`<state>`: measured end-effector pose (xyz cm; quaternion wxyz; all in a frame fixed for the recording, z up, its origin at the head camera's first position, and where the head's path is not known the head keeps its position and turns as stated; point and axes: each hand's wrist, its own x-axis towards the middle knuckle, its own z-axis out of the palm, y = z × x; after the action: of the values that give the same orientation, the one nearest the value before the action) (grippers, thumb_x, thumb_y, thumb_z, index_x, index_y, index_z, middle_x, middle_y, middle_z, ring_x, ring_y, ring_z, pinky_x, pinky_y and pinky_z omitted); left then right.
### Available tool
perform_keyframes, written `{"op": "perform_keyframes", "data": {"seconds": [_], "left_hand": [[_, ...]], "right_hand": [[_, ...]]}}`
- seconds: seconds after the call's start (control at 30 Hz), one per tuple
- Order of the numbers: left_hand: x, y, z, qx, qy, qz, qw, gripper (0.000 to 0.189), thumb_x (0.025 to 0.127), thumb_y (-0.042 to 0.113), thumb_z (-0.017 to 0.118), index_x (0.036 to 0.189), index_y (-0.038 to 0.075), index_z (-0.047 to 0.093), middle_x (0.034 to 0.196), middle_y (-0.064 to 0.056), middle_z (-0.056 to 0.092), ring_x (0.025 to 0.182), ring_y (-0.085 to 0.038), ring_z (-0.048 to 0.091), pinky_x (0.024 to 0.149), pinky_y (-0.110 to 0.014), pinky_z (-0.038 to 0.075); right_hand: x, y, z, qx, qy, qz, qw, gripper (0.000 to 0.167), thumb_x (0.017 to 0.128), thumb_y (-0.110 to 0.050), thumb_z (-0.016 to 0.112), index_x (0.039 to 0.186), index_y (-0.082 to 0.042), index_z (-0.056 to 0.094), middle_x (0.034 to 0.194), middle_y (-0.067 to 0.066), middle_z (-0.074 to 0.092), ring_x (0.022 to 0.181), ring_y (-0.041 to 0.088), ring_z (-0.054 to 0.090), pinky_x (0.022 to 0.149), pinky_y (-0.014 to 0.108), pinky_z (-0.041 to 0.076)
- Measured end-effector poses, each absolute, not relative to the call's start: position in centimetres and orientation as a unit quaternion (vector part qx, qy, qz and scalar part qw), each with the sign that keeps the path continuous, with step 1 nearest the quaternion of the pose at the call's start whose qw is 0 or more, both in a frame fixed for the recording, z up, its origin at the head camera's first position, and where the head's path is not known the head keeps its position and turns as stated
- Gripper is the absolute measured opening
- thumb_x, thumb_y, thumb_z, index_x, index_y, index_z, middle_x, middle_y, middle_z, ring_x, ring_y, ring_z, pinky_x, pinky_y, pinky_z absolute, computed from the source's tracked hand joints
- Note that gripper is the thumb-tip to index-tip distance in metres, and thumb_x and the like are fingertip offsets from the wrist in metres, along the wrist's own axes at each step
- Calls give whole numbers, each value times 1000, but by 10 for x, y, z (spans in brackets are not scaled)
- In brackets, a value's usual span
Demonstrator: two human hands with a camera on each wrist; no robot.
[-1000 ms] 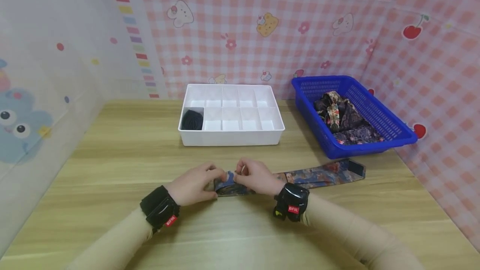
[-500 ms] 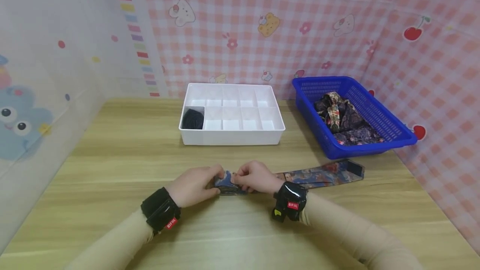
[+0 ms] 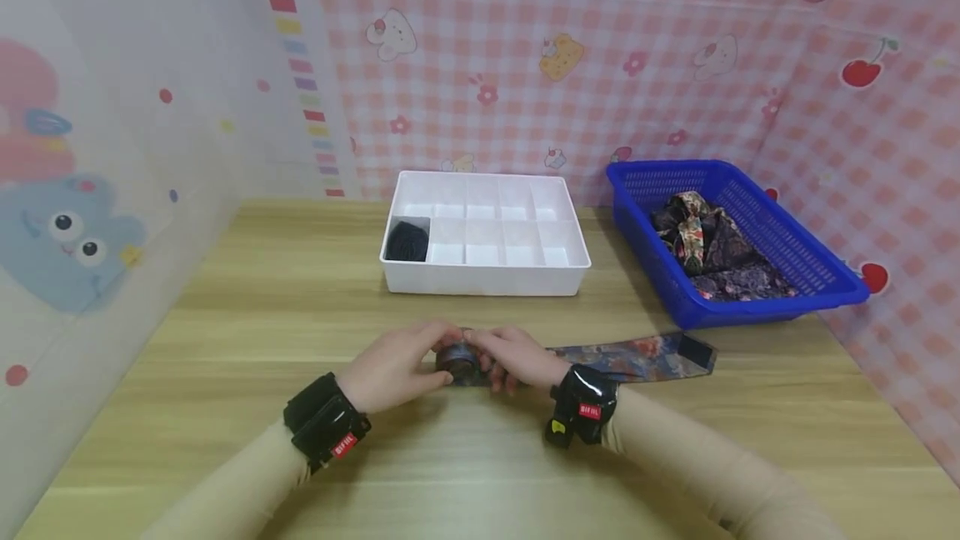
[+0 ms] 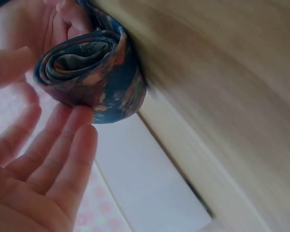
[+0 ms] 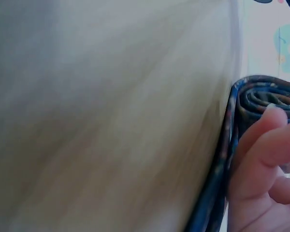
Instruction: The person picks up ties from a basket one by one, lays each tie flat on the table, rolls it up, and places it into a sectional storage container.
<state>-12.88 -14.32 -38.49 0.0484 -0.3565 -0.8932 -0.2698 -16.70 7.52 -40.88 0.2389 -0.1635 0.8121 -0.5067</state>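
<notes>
A blue necktie with a reddish floral pattern (image 3: 637, 359) lies across the table in the head view. Its left part is wound into a roll (image 4: 87, 77), and its wide end with a dark patch points right. My left hand (image 3: 397, 365) holds the roll from the left, thumb at the front and fingers at the back; in the left wrist view those fingers lie against its side. From the right, my right hand (image 3: 521, 357) grips the roll, its fingertips (image 5: 273, 118) touching the coil in the right wrist view. The flat strip passes under the right hand.
Behind the hands stands a white divided box (image 3: 483, 280) with a rolled black cloth (image 3: 407, 242) in its front left compartment. At the right, a blue basket (image 3: 780, 311) holds several patterned ties (image 3: 738, 269). Printed curtains surround the wooden table (image 3: 300, 298).
The roll has turned, and the right thumb now lies on its top with the other fingers lowered in front. The tie's wide end has shifted slightly left relative to the basket. The head view has swung left.
</notes>
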Motion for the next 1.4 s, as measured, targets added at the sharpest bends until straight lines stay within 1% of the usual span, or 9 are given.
{"op": "perform_keyframes", "data": {"seconds": [0.2, 0.47, 0.73, 0.83, 0.9, 1.03, 1.13, 1.23, 1.4], "left_hand": [[-131, -135, -387, -385, -882, -271, 28, 37, 82, 11, 70, 118, 10, 59, 113, -1, 61, 102, -16, 59, 89, -37, 49], [-133, -125, -391, -399, -886, -234, 35, 25, 85, 13, 69, 110, 9, 68, 110, -2, 63, 99, -15, 60, 86, -35, 50], [-136, -119, -403, -402, -892, -199, 54, 25, 82, 8, 65, 107, 7, 70, 105, -2, 65, 100, -17, 60, 90, -35, 49], [-135, -119, -404, -404, -892, -200, 49, 27, 82, 9, 66, 109, 7, 69, 108, -4, 64, 102, -18, 60, 90, -35, 48], [-133, -124, -403, -393, -898, -192, 42, 32, 83, 13, 67, 114, 12, 69, 110, -3, 60, 95, -17, 58, 81, -34, 51], [-127, -141, -404, -370, -915, -162, 23, 45, 83, 26, 72, 127, 26, 63, 98, 2, 54, 81, -11, 48, 71, -31, 46], [-124, -151, -406, -374, -914, -161, 0, 54, 85, 31, 71, 136, 26, 55, 87, 5, 55, 82, -11, 48, 80, -36, 46], [-121, -156, -406, -372, -910, -183, -10, 56, 86, 30, 70, 139, 23, 52, 99, 2, 65, 93, -15, 57, 90, -41, 46], [-116, -165, -402, -355, -916, -187, 18, 53, 87, 27, 69, 138, 22, 54, 118, -4, 65, 106, -21, 60, 89, -43, 49]], "right_hand": [[-172, 92, -410, -158, 844, -453, 241, 43, 94, -43, 55, 75, -4, 60, 63, 3, 56, 45, 13, 51, 38, 24, 39], [-173, 105, -408, -177, 874, -405, 199, 28, 91, -36, 64, 86, -9, 63, 62, 3, 55, 40, 13, 48, 35, 26, 40], [-167, 93, -401, -309, 914, -261, 30, 10, 87, -15, 68, 84, -14, 59, 68, -7, 54, 59, 6, 48, 55, 23, 41], [-163, 89, -400, -347, 914, -209, -1, 6, 88, -10, 66, 84, -14, 65, 72, -7, 60, 62, 6, 52, 58, 23, 45], [-161, 87, -399, -357, 913, -197, -12, 5, 87, -9, 66, 86, -13, 67, 76, -6, 64, 65, 6, 55, 62, 23, 47], [-160, 81, -400, -365, 909, -200, -14, 5, 88, -8, 67, 87, -12, 69, 77, -4, 66, 65, 6, 57, 62, 23, 48], [-159, 78, -402, -359, 908, -218, -1, 4, 89, -9, 67, 87, -13, 68, 76, -6, 64, 62, 4, 54, 59, 22, 46], [-159, 75, -403, -350, 904, -246, 15, 4, 90, -12, 66, 86, -13, 67, 73, -8, 62, 59, 2, 51, 55, 21, 45], [-162, 68, -402, -334, 887, -311, 69, 7, 92, -15, 59, 88, -12, 65, 71, -7, 60, 53, 6, 54, 49, 24, 46]]}}
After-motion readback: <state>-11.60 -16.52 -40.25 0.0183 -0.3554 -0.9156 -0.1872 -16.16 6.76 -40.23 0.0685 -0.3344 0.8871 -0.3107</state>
